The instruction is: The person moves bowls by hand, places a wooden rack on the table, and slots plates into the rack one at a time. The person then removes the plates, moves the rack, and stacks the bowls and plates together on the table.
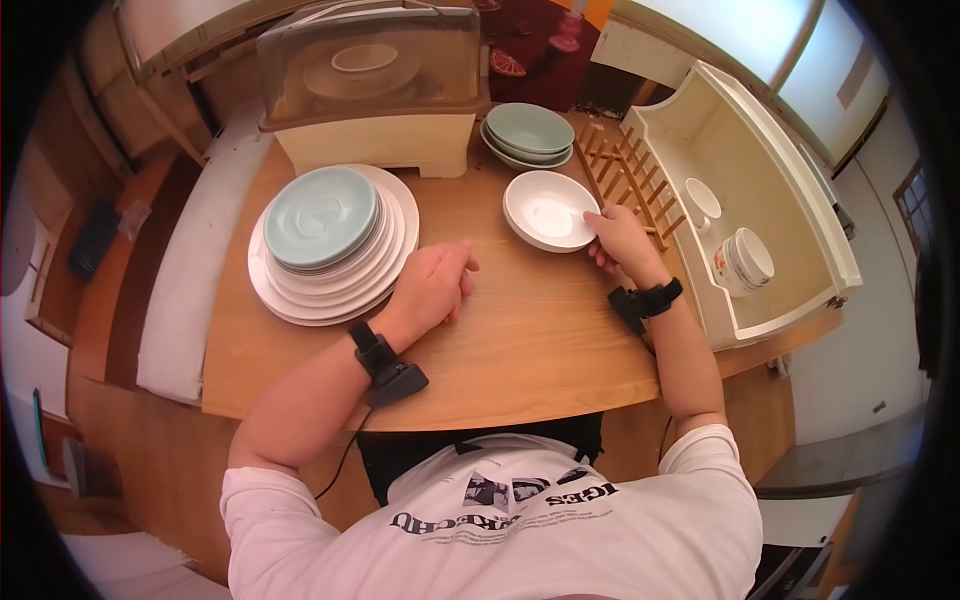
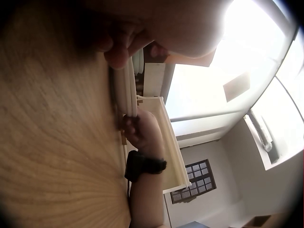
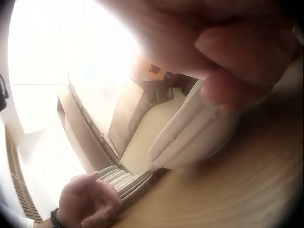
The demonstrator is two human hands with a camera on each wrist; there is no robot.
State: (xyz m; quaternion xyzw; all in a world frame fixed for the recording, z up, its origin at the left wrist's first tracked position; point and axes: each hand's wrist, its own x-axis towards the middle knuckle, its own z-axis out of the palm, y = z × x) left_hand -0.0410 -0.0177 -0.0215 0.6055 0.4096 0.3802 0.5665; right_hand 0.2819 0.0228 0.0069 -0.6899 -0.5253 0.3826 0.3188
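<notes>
The right hand [image 1: 625, 245] pinches the right rim of a stack of white bowls [image 1: 552, 208] on the wooden table. In the right wrist view its thumb and fingers [image 3: 223, 92] are at the edge of the white bowls [image 3: 190, 137]. The left hand [image 1: 430, 290] rests at the table beside the plate stack, fingers loosely curled, holding nothing. That stack has a light blue plate [image 1: 322, 215] on top and larger white plates [image 1: 300, 312] below. The left hand [image 3: 90, 202] also shows in the right wrist view, near the plates.
Pale green bowls [image 1: 530, 130] stand behind the white ones. A wooden peg rack [image 1: 640, 185] is to their right, then a cream open case [image 1: 790, 200] with white cups [image 1: 745, 260]. A lidded dish box [image 1: 370, 135] stands at the back left.
</notes>
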